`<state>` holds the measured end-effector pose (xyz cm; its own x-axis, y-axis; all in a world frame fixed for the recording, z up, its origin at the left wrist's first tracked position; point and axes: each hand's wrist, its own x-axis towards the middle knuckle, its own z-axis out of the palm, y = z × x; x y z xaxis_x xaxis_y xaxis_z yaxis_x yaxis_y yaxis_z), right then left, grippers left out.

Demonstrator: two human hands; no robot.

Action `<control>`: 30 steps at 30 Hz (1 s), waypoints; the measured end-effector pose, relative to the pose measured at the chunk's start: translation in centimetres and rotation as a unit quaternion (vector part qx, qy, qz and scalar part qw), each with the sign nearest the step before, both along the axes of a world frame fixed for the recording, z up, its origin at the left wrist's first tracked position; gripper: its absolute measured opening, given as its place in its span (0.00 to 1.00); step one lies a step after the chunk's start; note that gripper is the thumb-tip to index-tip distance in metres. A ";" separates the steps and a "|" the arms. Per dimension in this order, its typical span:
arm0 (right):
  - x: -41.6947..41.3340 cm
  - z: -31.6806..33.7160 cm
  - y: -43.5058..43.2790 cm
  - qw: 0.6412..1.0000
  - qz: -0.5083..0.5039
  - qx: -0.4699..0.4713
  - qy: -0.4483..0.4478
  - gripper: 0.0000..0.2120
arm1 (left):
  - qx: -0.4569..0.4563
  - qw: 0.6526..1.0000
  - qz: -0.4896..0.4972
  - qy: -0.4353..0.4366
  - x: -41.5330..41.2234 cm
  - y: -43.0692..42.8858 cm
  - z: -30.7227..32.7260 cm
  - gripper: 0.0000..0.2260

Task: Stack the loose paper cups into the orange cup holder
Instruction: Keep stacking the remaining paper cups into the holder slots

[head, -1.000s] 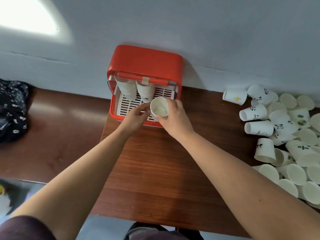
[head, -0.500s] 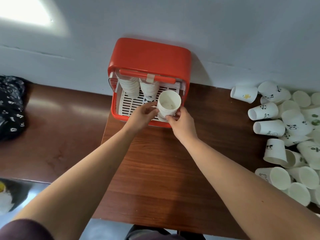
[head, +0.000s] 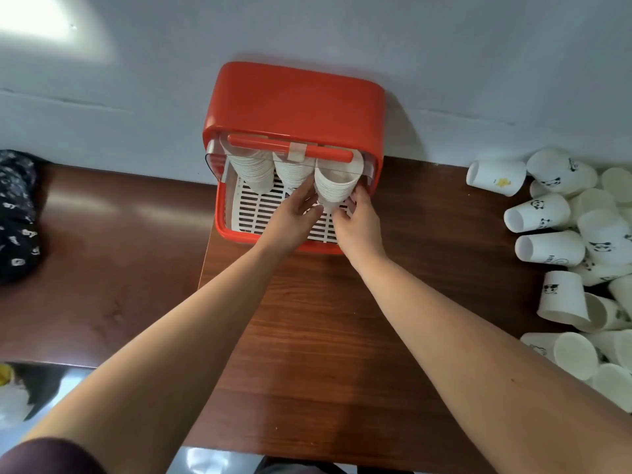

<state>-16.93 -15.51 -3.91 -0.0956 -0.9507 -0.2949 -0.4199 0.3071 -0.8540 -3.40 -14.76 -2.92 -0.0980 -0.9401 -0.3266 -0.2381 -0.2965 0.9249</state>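
Observation:
The orange cup holder (head: 294, 100) stands against the wall with its clear front flap raised. Inside it are three stacks of white paper cups over a white slatted tray (head: 260, 210). The right stack (head: 333, 186) leans out toward me, mouth up. My left hand (head: 294, 213) touches its lower left side with the fingers stretched along it. My right hand (head: 355, 220) cups its bottom right, fingers curled around the base. The left stack (head: 251, 169) and middle stack (head: 292, 172) stand untouched. The tops of all the stacks are partly hidden behind the flap and its orange handle.
A heap of loose white paper cups (head: 574, 254), several with panda prints, lies at the table's right end. A dark patterned cloth (head: 17, 217) sits at the left edge. The brown wooden table (head: 307, 336) runs under my forearms.
The cup stack I held in front of the holder has moved up and back into the right slot. Both hands followed it in, and the camera has tilted closer.

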 end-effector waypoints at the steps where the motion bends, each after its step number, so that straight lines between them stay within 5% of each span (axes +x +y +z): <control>1: -0.1 -0.1 -0.4 1.000 0.008 0.007 -0.011 0.28 | 0.000 1.000 -0.001 0.006 -0.1 -0.1 -0.1 0.28; 11: -0.4 0.0 -1.7 0.999 0.037 0.037 -0.014 0.34 | 0.022 0.999 -0.021 0.010 -0.3 -0.8 -1.7 0.31; 21: -6.9 2.9 0.8 0.992 0.081 0.004 0.093 0.15 | 0.006 0.992 0.018 -0.127 -0.5 1.1 0.9 0.13; 30: -22.0 3.4 -0.8 0.947 0.081 -0.049 0.308 0.20 | 0.038 0.974 -0.223 0.000 -9.2 1.0 3.4 0.06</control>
